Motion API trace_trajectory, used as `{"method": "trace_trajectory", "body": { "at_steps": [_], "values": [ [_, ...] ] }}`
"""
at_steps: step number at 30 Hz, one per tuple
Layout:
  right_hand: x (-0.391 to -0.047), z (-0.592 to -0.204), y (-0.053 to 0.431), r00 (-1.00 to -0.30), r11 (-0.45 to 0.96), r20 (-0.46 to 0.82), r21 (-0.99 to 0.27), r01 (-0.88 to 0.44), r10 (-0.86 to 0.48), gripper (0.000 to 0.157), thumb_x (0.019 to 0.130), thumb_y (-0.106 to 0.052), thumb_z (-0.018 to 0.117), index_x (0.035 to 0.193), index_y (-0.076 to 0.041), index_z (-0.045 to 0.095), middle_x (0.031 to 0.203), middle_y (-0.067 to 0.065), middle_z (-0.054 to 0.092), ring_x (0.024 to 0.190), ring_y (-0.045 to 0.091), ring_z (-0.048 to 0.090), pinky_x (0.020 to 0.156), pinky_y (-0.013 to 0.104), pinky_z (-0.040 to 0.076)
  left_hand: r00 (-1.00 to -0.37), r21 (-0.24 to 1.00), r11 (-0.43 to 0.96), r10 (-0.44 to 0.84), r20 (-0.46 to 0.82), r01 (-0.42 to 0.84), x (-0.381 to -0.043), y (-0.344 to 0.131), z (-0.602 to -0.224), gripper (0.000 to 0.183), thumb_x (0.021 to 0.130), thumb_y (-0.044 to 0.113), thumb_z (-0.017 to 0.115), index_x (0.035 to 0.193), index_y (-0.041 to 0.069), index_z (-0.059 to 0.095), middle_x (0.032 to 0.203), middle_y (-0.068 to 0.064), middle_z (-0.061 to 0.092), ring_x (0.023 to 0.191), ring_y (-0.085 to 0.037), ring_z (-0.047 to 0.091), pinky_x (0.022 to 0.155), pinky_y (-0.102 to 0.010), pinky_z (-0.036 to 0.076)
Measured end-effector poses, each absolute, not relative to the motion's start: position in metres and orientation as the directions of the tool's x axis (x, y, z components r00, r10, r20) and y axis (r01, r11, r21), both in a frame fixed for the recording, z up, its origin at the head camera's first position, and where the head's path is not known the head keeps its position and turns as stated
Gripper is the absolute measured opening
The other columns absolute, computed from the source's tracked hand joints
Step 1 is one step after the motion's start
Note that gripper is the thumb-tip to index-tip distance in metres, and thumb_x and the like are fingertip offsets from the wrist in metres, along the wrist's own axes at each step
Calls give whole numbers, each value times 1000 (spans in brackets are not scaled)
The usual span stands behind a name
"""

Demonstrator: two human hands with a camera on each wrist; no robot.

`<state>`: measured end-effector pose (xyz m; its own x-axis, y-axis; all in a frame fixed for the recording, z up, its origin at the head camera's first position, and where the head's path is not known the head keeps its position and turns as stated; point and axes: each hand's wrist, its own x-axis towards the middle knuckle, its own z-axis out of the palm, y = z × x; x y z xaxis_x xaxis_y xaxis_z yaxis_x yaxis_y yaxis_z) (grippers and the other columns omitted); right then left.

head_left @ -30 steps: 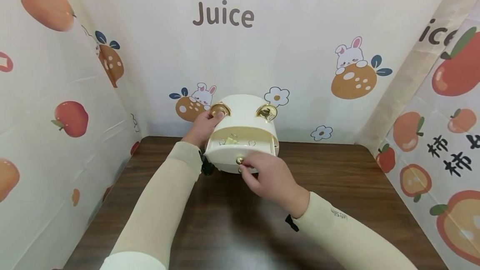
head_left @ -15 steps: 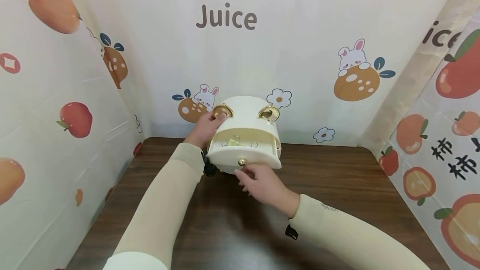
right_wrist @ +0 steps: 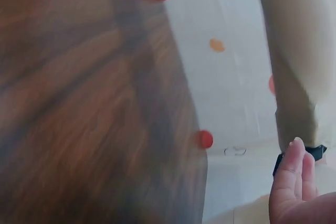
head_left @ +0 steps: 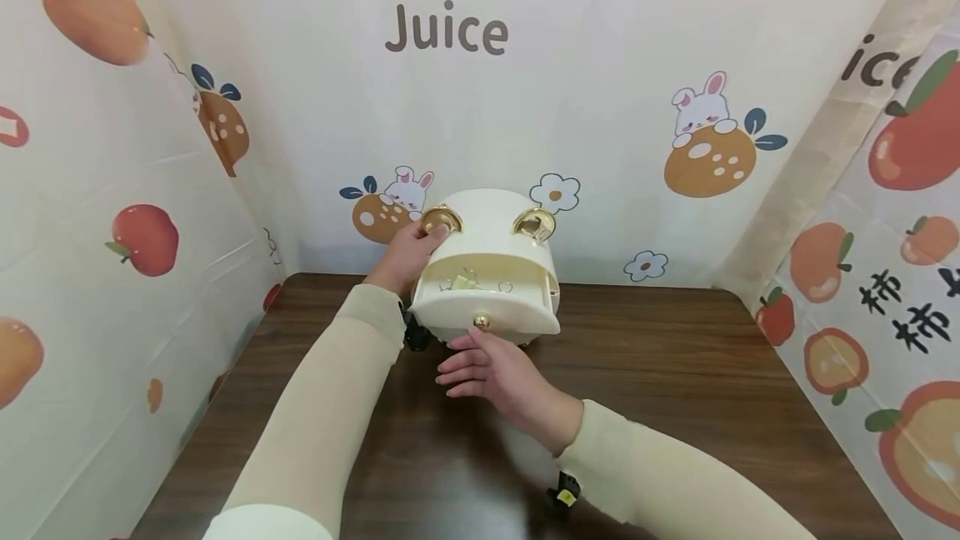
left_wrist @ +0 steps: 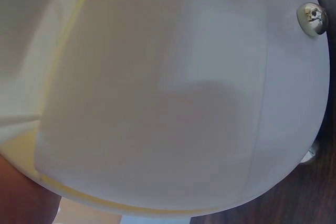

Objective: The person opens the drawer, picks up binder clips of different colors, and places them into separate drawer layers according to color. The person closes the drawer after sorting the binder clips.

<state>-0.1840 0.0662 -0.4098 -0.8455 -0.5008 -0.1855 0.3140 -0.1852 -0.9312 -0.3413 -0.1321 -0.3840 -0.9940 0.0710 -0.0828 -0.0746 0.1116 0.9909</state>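
Note:
A cream-white drawer box [head_left: 495, 223] with two round gold fittings stands at the back of the table. Its drawer [head_left: 517, 317] is pulled out and has a gold knob [head_left: 482, 322] on the front. My left hand [head_left: 408, 257] grips the box's left side, thumb on the left gold fitting [head_left: 442, 219]; its other fingers are mostly hidden. Just under the knob is my right hand [head_left: 510, 377], palm turned sideways, fingers extended and holding nothing. Those straight fingers [right_wrist: 289, 177] also show in the right wrist view. The left wrist view is filled by the box's pale surface [left_wrist: 157, 103].
Inside the drawer lie a yellow-green piece [head_left: 465, 282] and several small thin wire-like shapes. Small shiny feet [left_wrist: 313, 19] show at the box's edge. Printed fabric walls [head_left: 600, 107] enclose the dark wooden table [head_left: 645, 373] at the back and sides.
My right hand has let go of the drawer knob, dropped slightly lower and left, and straightened its fingers while turning. My left hand keeps its grip; the drawer stays out.

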Motion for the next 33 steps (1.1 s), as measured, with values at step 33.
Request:
{"method": "trace_trajectory", "body": {
  "at_steps": [33],
  "values": [
    [-187, -399, 57, -889, -727, -249, -512, 458, -384, 28, 112, -27, 38, 120, -3, 51, 104, 7, 59, 95, 19, 56, 83, 29, 48, -996, 991, 126, 74, -45, -35, -341, -133, -384, 50, 105, 40, 58, 148, 14, 55, 134, -10, 62, 114, -24, 61, 101, -41, 48]
  ]
}}
